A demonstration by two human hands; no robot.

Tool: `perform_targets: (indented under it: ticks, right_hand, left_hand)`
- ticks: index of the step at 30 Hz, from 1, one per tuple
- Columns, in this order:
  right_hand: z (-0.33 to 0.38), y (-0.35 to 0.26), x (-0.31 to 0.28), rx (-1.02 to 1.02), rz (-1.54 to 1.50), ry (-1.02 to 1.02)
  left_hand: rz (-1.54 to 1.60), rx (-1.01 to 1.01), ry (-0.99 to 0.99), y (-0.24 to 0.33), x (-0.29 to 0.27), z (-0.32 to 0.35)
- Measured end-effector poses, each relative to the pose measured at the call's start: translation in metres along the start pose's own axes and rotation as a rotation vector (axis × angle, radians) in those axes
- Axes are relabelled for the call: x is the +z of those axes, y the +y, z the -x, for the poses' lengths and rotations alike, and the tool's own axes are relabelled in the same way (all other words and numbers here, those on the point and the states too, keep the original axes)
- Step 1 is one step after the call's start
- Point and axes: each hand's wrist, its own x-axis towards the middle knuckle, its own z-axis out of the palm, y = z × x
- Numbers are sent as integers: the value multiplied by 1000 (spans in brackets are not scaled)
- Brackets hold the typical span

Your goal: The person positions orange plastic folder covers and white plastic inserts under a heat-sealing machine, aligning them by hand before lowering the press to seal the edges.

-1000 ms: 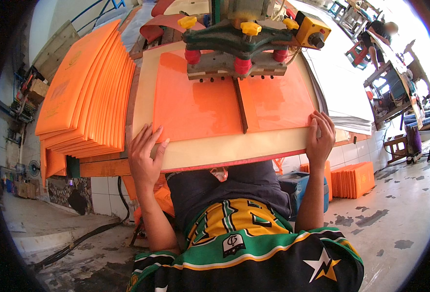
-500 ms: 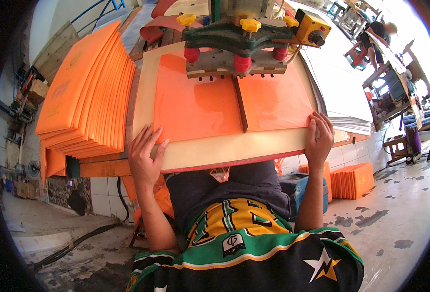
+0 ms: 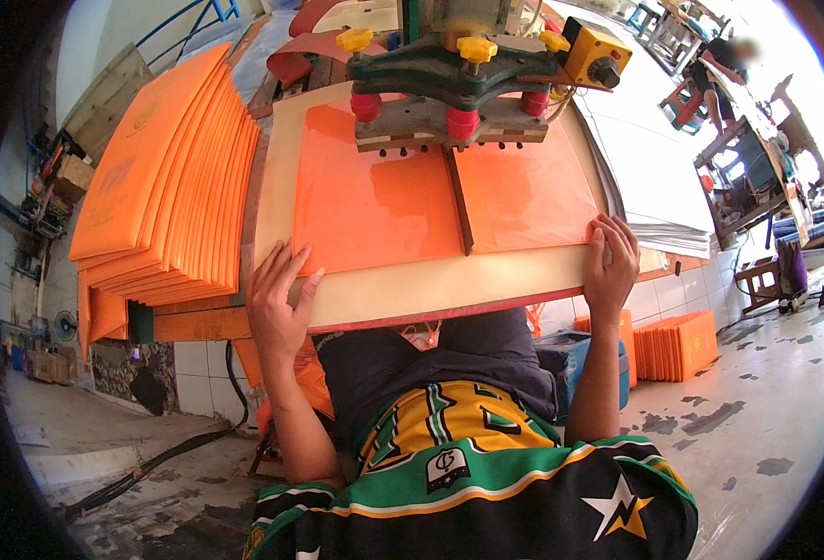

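With the orange cover's middle as the dial's centre, the left hand (image 3: 277, 303) rests at eight o'clock, fingers lightly spread on the pale board (image 3: 431, 287); the right hand (image 3: 613, 266) curls over the board's corner at four, its grip unclear. The orange cover (image 3: 375, 219) lies flat on the board, seemingly positioned; whether it is pressed cannot be told. At nine, stacked orange folders (image 3: 155, 177) look finished. At twelve, the press head (image 3: 459, 77) overhangs the cover.

Bright scene, upper right blown out white, sheen on orange sheet (image 3: 379, 205), bent edges, black corners
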Motion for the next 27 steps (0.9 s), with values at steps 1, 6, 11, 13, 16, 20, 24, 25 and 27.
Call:
perform_targets:
  ticks: [1, 6, 11, 13, 16, 20, 24, 25, 27]
  right_hand:
    - [0, 0, 0, 0, 0, 0]
    - [-2, -3, -2, -5, -9, 11]
    - [-2, -2, -1, -10, -15, 29]
    - [-2, -1, -1, -8, -15, 27]
    - [-3, -1, -2, -19, -10, 24]
    - [-2, -3, -2, -3, -8, 20]
    - [-2, -2, -2, 4, -8, 11]
    - [-2, -1, -2, 3, -7, 11]
    - [-1, 0, -3, -3, 36, -6]
  left_hand:
    - [-1, -5, 0, 0, 0, 0]
    - [25, 4, 38, -1, 2, -1]
    - [5, 8, 41, 0, 1, -1]
    - [42, 4, 59, 0, 1, -2]
    - [42, 30, 46, 0, 0, -2]
    - [26, 45, 35, 2, -3, -3]
    - [-10, 76, 10, -3, -2, -1]
    - [1, 68, 9, -3, -1, -1]
    - [-10, 60, 7, -3, 1, -1]
